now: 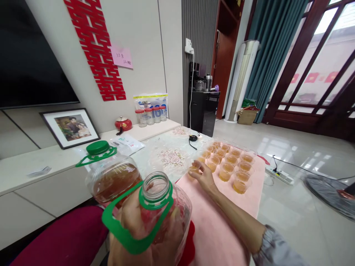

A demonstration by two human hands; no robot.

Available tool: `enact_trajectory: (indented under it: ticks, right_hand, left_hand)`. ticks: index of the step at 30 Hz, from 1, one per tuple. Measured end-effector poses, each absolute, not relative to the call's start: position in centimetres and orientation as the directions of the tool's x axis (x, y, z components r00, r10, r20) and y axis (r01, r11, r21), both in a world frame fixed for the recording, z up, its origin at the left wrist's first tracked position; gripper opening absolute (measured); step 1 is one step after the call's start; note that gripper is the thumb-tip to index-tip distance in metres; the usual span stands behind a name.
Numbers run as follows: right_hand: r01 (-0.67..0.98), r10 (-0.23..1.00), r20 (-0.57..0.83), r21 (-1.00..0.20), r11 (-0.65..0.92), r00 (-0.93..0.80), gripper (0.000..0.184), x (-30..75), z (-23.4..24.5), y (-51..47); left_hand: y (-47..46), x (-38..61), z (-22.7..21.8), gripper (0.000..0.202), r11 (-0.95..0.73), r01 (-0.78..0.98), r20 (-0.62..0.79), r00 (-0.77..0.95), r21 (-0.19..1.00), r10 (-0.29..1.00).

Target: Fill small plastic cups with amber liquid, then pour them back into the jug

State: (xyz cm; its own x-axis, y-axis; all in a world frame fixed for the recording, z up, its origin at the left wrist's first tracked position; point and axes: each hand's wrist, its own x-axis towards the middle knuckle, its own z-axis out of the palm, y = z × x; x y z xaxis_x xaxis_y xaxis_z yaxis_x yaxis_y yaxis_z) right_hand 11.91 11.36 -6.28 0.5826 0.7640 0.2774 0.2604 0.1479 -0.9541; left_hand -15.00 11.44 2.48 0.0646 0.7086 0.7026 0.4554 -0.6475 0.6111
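Note:
In the foreground a clear plastic jug [181, 205] with a green carry handle stands uncapped, its mouth facing up toward me. My left hand [131, 218] is closed around it below the neck; part of the hand shows through the clear wall. Further out, my right hand [206, 179] pinches a small clear plastic cup [194, 166] at the left edge of a group. Beside it, several similar cups [226, 170] of amber liquid stand in rows on a pink cloth [203, 214]. A second jug [116, 181], with a green cap and brown liquid, stands left of the held one.
A black tape measure [193, 138] lies on the patterned table cover [155, 147] behind the cups. Along the wall, a white cabinet [63, 162] bears a framed photo [72, 127], a red pot [123, 123] and lidded jars [149, 117]. A power strip [280, 175] lies on the floor at right.

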Motion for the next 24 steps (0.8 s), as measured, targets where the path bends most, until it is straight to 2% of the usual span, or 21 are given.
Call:
enact_trajectory:
  ticks: [3,8,13,18,21,24]
  right_hand:
    - [0.268,0.810,0.314,-0.942,0.201,0.496,0.044,10.9,-2.9,9.9]
    - [0.316,0.828,0.422,-0.895,0.315,0.370,0.057,9.1,4.3,8.0]
    - [0.421,0.798,0.559,-0.794,0.439,0.223,0.052,7.4,10.4,6.6]
    - [0.517,0.754,0.648,-0.685,0.514,0.108,0.050,6.6,13.6,6.1]
    - [0.588,0.716,0.697,-0.597,0.546,0.043,0.049,6.4,14.7,6.0]
    - [0.676,0.646,0.761,-0.449,0.585,-0.053,0.048,6.3,15.4,5.9]
  left_hand:
    - [9.4,-14.1,5.1,0.046,-0.642,0.481,0.711,0.054,0.597,0.701]
    - [7.0,-12.4,8.7,0.044,-0.631,0.554,0.743,0.034,0.543,0.668]
    - [6.3,-13.0,8.1,0.037,-0.636,0.618,0.780,0.058,0.462,0.623]
    - [6.2,-13.6,6.8,0.034,-0.681,0.638,0.803,0.160,0.360,0.574]
    - [5.9,-13.1,6.8,0.036,-0.652,0.628,0.785,0.102,0.425,0.610]
    - [5.8,-12.8,6.9,0.035,-0.625,0.623,0.769,0.058,0.470,0.637]
